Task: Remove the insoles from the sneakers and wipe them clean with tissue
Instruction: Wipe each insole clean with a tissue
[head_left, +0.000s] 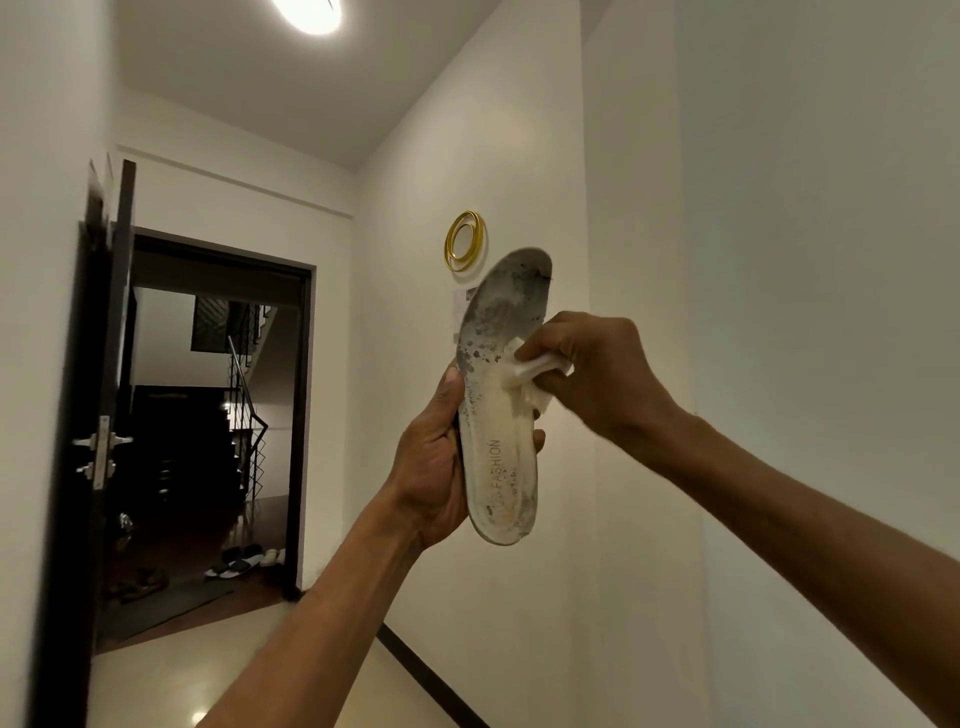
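**Insole held up, tissue pressed on it**

Your left hand (436, 467): grip clamped on the insole (498, 457), lower half. The thumb lies along its left edge and one fingertip shows past the right edge. Your right hand (592, 374): grip closed on a folded white tissue (524, 371), fingers curled round it. The tissue touches the insole's face about midway up, by the right edge. The right hand is slightly blurred.

You hold the insole in the air in front of you, nothing under it. It is close to upright, heel end down, toe end up and leaning a bit right. The printed face is toward you and "FASHION" reads along the heel half. The heel half is cream with grey smudges. The toe half is grey and dark-speckled.

Behind it is a white wall (519, 156) with a gold ring ornament (465, 241) just above the toe end. A paper sheet (461, 306) is partly hidden behind the insole. On the left are a dark door (104, 364), open, and a dark-framed doorway (306, 415). Through it you can see a staircase (244, 395) and shoes (244, 564) on the floor. A ceiling light (309, 13) is lit at the top.
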